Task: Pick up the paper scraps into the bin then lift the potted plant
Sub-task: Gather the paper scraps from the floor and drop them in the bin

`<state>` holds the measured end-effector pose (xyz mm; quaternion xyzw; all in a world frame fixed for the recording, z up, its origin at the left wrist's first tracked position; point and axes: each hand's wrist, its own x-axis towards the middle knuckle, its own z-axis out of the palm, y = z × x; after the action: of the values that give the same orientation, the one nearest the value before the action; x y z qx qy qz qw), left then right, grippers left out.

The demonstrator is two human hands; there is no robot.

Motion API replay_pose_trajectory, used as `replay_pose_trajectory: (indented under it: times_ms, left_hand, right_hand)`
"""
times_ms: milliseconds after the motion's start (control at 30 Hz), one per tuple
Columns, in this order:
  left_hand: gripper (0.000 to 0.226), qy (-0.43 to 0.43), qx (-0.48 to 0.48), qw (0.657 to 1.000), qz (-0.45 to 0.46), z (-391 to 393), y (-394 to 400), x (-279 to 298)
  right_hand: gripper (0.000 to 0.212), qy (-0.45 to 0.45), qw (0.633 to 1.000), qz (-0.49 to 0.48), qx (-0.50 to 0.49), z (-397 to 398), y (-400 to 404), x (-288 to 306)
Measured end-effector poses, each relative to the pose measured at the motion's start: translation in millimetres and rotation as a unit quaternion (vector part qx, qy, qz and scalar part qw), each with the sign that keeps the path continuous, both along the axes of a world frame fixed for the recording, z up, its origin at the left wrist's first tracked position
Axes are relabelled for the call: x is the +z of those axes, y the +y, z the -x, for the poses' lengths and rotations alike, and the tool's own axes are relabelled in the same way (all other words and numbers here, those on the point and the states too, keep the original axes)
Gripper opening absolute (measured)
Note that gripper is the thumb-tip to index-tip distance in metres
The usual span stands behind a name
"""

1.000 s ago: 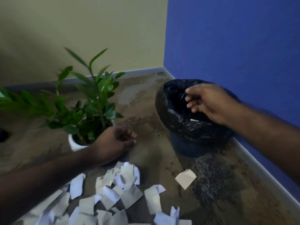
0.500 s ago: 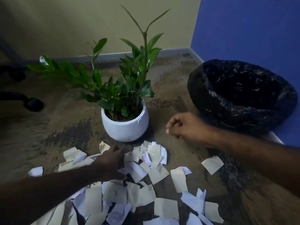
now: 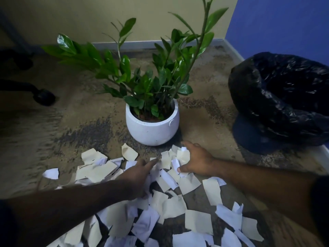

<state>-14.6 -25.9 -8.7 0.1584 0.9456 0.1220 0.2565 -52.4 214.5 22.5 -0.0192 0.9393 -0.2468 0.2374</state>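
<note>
Several white and cream paper scraps lie scattered over the floor in front of me. My left hand rests flat on the pile with fingers spread. My right hand is cupped over a small heap of scraps just in front of the pot, fingers apart and touching the paper. The potted plant, green leaves in a round white pot, stands upright on the floor just beyond both hands. The bin, lined with a black plastic bag, stands at the right by the blue wall.
A dark chair caster and chair leg sit on the floor at the far left. A skirting board runs along the beige and blue walls into the corner behind the plant. Mottled brown floor lies between pot and bin.
My right hand came away from the bin and dropped onto the scraps in front of the pot. My left hand slid forward over the pile. The view tilted down and left.
</note>
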Motion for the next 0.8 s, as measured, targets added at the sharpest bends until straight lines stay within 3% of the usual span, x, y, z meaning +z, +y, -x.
replay_pose_trajectory:
  times_ms: [133, 267, 433, 533, 600, 800]
  left_hand:
    - [0.107, -0.016, 0.048, 0.998, -0.043, 2.9, -2.7, 2.3]
    - [0.108, -0.033, 0.073, 0.993, -0.086, 4.0, -2.6, 6.5]
    - [0.131, -0.029, 0.041, 0.996, -0.078, 6.0, 17.4, 13.7]
    - [0.127, -0.006, -0.011, 0.999, -0.039, 11.3, 36.2, 16.8]
    - [0.112, -0.016, -0.046, 0.999, 0.004, 13.2, 46.8, 17.1]
    - [0.03, -0.035, -0.072, 0.995, 0.067, 3.2, 62.9, 17.8]
  right_hand:
    - [0.086, 0.024, 0.999, -0.032, 0.005, -11.2, -8.3, -15.6]
    - [0.044, 0.004, 0.998, 0.05, -0.029, -30.4, -1.9, -22.0]
    - [0.038, -0.018, 0.992, 0.104, -0.072, -43.0, 14.3, -12.3]
    - [0.035, -0.028, 0.988, 0.133, -0.067, -47.1, 26.6, 1.7]
    - [0.032, -0.028, 0.988, 0.139, -0.067, -50.6, 35.9, 13.9]
    - [0.03, -0.013, 0.986, 0.149, -0.078, -65.8, 69.7, 38.9]
